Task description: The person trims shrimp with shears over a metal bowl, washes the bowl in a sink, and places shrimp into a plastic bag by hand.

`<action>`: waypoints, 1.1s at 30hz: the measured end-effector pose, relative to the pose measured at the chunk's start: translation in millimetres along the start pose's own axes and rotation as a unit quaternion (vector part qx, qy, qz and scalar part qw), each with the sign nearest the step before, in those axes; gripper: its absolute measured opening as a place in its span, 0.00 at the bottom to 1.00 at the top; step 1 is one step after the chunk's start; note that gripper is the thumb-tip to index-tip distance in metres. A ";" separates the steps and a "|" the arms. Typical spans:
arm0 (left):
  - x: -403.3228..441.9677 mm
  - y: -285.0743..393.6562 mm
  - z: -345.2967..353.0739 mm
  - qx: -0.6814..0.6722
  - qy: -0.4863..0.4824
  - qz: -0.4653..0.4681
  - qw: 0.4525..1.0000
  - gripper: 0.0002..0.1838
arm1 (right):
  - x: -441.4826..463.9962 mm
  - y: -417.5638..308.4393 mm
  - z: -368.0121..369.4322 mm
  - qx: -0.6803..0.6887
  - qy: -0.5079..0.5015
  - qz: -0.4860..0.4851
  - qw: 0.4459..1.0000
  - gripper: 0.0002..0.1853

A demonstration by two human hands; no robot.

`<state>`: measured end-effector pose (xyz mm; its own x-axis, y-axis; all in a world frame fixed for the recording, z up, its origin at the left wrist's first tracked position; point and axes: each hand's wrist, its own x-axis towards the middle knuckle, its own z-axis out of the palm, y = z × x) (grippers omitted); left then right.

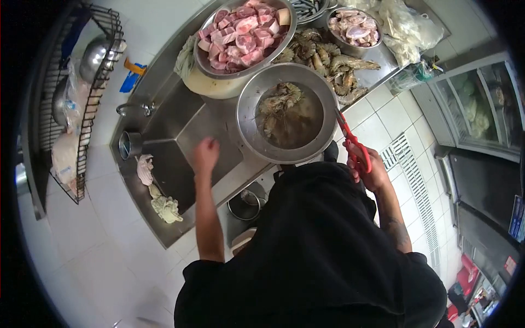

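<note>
a steel counter [377, 75] carries a heap of shrimp [350, 64], loose on the metal. around the heap stand a wide bowl [284, 154] and a small bowl [350, 52]; bags [411, 33] lie beside the latter. a pale round board [219, 87] sits by the sink [210, 126]. along the left ledge are a metal cup [131, 145] and two crumpled cloths or gloves [165, 208].

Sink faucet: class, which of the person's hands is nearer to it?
Left. The left hand is over the sink, lower right of the faucet in the picture; the right hand is farther off, beyond the steel bowl, holding red-handled scissors.
</note>
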<state>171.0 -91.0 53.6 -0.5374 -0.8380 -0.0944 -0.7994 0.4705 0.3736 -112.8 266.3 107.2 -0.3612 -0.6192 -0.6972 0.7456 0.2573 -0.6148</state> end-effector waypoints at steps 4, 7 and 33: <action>23.3 128.4 75.9 -0.218 0.022 0.198 0.955 0.08 | -0.4 -7.6 10.6 -0.030 -0.010 0.006 0.999 0.18; 54.0 176.8 139.9 -0.134 -0.058 0.251 0.957 0.13 | -2.1 -10.8 15.1 -0.053 -0.002 0.000 0.999 0.17; 17.4 161.6 0.7 -0.624 -0.066 0.004 0.779 0.15 | -14.5 -2.6 11.5 0.047 -0.147 -0.001 0.988 0.23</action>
<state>32.4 -29.4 111.7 -0.6294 -0.7625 -0.1499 0.0443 -0.2278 0.9727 -103.0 266.1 123.1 -0.1942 -0.8117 -0.5509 0.7987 0.1953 -0.5692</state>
